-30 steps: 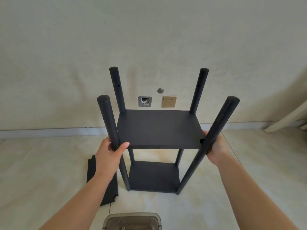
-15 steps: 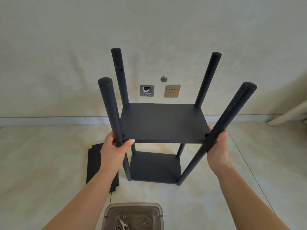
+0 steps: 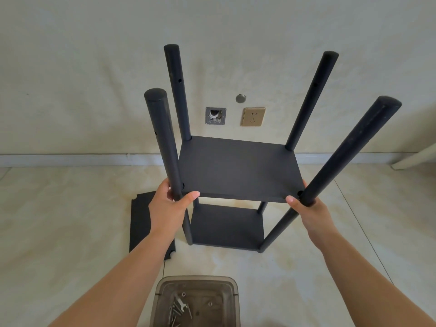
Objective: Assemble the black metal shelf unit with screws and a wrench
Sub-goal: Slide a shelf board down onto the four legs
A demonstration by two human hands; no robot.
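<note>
Your left hand [image 3: 168,210] wraps the near-left post and your right hand [image 3: 311,214] wraps the near-right post of the black shelf unit [image 3: 238,171], which stands on the pale floor [image 3: 59,220] at 12 o'clock. It has four round matte posts and two flat panels fitted. A loose panel [image 3: 144,223] lies at its 9 o'clock; the screw bin [image 3: 195,303] sits at 6.
</note>
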